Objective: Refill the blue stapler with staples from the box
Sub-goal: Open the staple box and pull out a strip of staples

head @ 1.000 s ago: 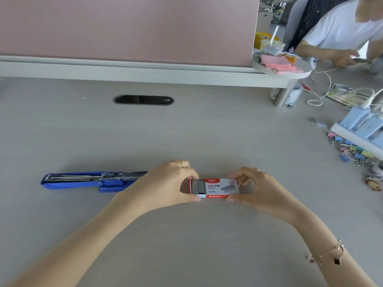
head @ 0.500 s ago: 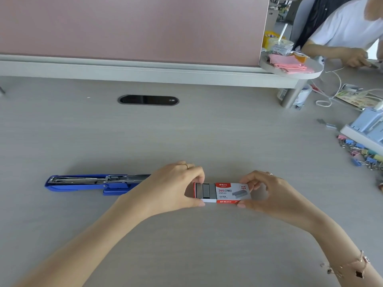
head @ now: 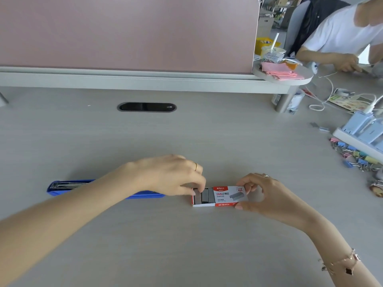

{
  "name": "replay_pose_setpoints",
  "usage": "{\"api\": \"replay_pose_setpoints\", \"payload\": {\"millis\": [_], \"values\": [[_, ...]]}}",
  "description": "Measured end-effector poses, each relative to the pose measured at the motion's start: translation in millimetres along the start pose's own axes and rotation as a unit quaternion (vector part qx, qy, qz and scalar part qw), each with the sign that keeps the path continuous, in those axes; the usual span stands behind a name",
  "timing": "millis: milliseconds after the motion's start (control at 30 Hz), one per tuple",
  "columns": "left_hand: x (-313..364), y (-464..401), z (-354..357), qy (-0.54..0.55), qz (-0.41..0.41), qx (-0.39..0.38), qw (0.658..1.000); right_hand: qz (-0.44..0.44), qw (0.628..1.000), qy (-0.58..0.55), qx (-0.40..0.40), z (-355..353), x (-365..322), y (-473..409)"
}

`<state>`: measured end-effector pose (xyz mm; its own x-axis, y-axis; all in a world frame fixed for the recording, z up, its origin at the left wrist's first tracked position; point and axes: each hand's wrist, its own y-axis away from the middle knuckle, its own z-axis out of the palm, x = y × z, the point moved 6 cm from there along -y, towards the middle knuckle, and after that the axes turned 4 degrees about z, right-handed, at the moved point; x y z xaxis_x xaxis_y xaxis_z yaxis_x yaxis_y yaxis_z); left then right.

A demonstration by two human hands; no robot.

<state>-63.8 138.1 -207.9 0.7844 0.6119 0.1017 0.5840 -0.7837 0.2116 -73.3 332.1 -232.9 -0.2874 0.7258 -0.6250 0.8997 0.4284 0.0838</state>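
Observation:
The red and white staple box (head: 229, 195) lies on the desk with its inner tray slid out to the left, showing grey staple strips (head: 204, 196). My right hand (head: 267, 193) grips the box sleeve at its right end. My left hand (head: 172, 176) reaches over the tray, its fingertips pinching the leftmost staple strip. The blue stapler (head: 68, 186) lies opened flat on the desk to the left, its metal channel showing; my left forearm crosses over its middle.
A black cable slot (head: 146, 107) sits in the desk behind. At the right are coloured binder clips (head: 356, 156), a power strip with blue plugs (head: 364, 129) and loose staples (head: 320, 127). Another person sits at the far right. A pink partition rises at the back.
The tray has slid further out of the box sleeve. My left hand has lifted from the tray's end and now reaches down from above onto the staple strips.

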Motion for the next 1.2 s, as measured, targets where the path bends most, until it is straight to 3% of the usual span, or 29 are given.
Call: {"api": "replay_pose_setpoints", "payload": {"millis": [100,367,567,733,933,1200], "values": [[4,-10,-7,-0.023,0.043,-0.033,0.998,-0.003,1.0,0.009,0.001,1,0,-1],[21,-35,-5,-0.21,0.154,-0.089,0.961,-0.002,1.0,0.009,0.005,2,0,0],[23,-20,-9,-0.235,0.246,0.053,0.939,-0.003,1.0,0.004,0.004,2,0,0],[21,-14,-7,-0.249,0.238,0.071,0.936,0.001,1.0,-0.002,-0.002,3,3,-1],[9,-17,-1,-0.157,0.148,-0.009,0.976,-0.001,1.0,-0.003,-0.005,4,3,-1],[13,-4,-12,-0.18,0.2,0.083,0.96,-0.002,1.0,-0.007,-0.005,3,3,0]]}}
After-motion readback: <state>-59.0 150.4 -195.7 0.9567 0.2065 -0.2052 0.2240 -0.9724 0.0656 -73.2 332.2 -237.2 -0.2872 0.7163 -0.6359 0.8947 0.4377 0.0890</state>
